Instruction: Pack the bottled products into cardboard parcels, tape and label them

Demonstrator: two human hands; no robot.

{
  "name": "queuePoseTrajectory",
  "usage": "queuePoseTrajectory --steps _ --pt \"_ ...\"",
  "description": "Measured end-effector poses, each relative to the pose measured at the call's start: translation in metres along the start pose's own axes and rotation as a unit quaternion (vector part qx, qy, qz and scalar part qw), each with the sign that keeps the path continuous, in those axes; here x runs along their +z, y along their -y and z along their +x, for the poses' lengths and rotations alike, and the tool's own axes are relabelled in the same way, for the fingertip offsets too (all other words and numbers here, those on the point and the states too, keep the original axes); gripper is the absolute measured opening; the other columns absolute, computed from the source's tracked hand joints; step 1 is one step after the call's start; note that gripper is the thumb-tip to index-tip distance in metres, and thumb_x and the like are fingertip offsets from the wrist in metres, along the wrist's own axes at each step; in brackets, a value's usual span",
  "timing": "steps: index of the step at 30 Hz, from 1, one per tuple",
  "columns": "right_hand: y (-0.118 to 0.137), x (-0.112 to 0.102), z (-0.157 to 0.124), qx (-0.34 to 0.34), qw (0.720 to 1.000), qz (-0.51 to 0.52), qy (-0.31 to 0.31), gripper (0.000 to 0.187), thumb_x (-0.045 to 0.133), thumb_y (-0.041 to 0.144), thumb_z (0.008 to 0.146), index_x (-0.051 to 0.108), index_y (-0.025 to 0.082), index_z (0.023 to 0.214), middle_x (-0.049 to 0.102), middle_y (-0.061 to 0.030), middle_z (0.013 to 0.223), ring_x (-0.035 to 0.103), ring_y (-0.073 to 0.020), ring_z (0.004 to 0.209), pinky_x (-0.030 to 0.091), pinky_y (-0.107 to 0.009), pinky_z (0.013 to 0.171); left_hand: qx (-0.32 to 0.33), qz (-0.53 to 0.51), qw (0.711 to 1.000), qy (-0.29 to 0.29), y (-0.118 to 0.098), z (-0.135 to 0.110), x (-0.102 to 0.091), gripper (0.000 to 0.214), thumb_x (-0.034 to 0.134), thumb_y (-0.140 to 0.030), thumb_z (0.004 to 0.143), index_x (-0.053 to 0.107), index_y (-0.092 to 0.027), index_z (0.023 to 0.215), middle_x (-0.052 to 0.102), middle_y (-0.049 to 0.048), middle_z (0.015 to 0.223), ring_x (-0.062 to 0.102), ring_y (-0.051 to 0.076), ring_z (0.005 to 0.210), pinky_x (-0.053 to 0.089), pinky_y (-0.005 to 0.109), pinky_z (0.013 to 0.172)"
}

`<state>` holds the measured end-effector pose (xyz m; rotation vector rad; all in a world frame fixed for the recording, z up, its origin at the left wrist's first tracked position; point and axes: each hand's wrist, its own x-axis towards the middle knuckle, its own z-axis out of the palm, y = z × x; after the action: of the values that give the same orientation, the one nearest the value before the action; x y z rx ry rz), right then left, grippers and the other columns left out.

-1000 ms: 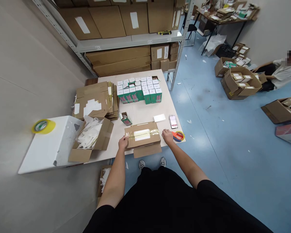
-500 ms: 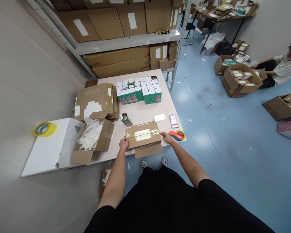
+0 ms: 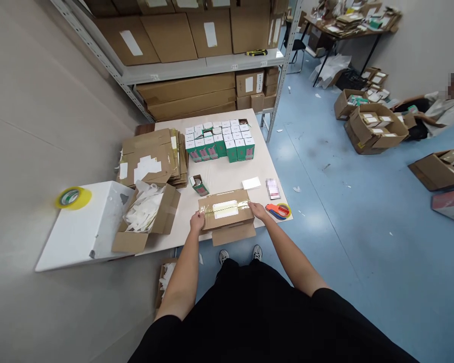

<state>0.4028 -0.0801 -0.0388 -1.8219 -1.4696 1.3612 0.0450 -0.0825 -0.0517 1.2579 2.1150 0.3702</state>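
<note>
A brown cardboard box (image 3: 208, 222) lies at the table's front edge, with clear tape and a white label on top and one flap hanging toward me. My left hand (image 3: 197, 221) is closed on its left end. At the right end, my right hand (image 3: 257, 210) grips the corner by the tape. Just beyond the box stands a small green-and-white carton (image 3: 200, 186) with its top open. A tape dispenser with an orange and blue body (image 3: 278, 210) sits to the right of my right hand. A white pad (image 3: 251, 183) lies behind the box.
Rows of green-and-white cartons (image 3: 219, 141) stand at the table's back. To the left are flattened cardboard (image 3: 147, 146), an open box of white scraps (image 3: 172, 206) and a yellow tape roll (image 3: 73, 198). A shelf (image 3: 196, 69) rises behind. A person (image 3: 439, 113) sits among boxes at right.
My right hand has come in against the box's right end, its finger no longer stretched out along the tape. The view has shifted slightly. The person at right has moved their arms.
</note>
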Motion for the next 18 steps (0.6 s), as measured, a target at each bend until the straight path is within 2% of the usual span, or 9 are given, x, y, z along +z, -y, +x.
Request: queuePoseTrajectory --steps 3,5,8,10,12,14,18 --pt "0.008 -0.005 0.009 0.042 0.999 -0.020 0.007 0.061 0.054 0.071 0.097 0.079 0.016 0.089 0.079 -0.0195 0.106 0.073 -0.0336 0.105 0.054 -0.036 0.091 0.003 -0.023 1.000 0.007 -0.001 -0.001 -0.002 0.036 0.051 -0.037 0.100 0.077 -0.017 0.113 0.078 0.0154 0.122 0.070 0.031 0.116 0.051 0.035 0.096" --pt "0.013 -0.006 0.012 0.067 0.998 -0.013 -0.003 0.061 0.055 0.071 0.096 0.078 0.015 0.091 0.079 -0.0206 0.105 0.073 -0.0329 0.103 0.054 -0.035 0.089 0.008 -0.054 0.998 0.020 0.000 -0.002 -0.005 0.034 0.053 -0.037 0.099 0.077 -0.017 0.111 0.078 0.0142 0.123 0.070 0.029 0.116 0.050 0.033 0.096" --pt "0.018 -0.003 0.008 0.097 0.994 0.046 -0.027 0.061 0.052 0.069 0.097 0.075 0.014 0.111 0.078 -0.0181 0.111 0.074 -0.0278 0.098 0.057 -0.032 0.082 0.016 -0.122 0.991 0.060 0.003 -0.006 -0.011 0.036 0.055 -0.044 0.098 0.077 -0.016 0.105 0.080 0.0122 0.116 0.072 0.027 0.110 0.051 0.030 0.090" --pt "0.022 -0.001 0.001 0.107 0.991 0.070 -0.041 0.062 0.058 0.066 0.094 0.068 0.015 0.128 0.077 -0.0158 0.118 0.074 -0.0251 0.096 0.058 -0.031 0.079 0.016 -0.152 0.985 0.080 0.005 -0.010 -0.018 0.041 0.058 -0.052 0.096 0.077 -0.015 0.098 0.081 0.0117 0.107 0.073 0.027 0.102 0.051 0.030 0.084" --pt "0.029 -0.001 -0.009 0.098 0.992 0.057 -0.049 0.070 0.072 0.060 0.085 0.061 0.018 0.140 0.077 -0.0132 0.120 0.074 -0.0245 0.097 0.059 -0.032 0.081 0.009 -0.151 0.986 0.078 0.006 -0.013 -0.026 0.045 0.063 -0.058 0.092 0.075 -0.015 0.093 0.080 0.0115 0.101 0.073 0.027 0.097 0.050 0.030 0.081" --pt "0.038 -0.003 -0.020 0.072 0.995 0.033 -0.053 0.076 0.084 0.052 0.077 0.061 0.021 0.142 0.078 -0.0101 0.115 0.074 -0.0251 0.097 0.059 -0.034 0.085 -0.003 -0.135 0.989 0.064 0.006 -0.015 -0.036 0.049 0.070 -0.062 0.087 0.074 -0.015 0.097 0.080 0.0118 0.101 0.074 0.029 0.096 0.050 0.030 0.079" --pt "0.057 -0.019 -0.047 0.015 0.996 0.040 -0.075 0.060 0.087 0.046 0.075 0.072 0.023 0.129 0.079 -0.0086 0.106 0.074 -0.0270 0.094 0.060 -0.036 0.084 0.017 -0.128 0.990 0.056 -0.002 -0.016 -0.059 0.068 0.073 -0.072 0.083 0.072 -0.017 0.123 0.080 0.0125 0.103 0.074 0.032 0.102 0.050 0.032 0.082"
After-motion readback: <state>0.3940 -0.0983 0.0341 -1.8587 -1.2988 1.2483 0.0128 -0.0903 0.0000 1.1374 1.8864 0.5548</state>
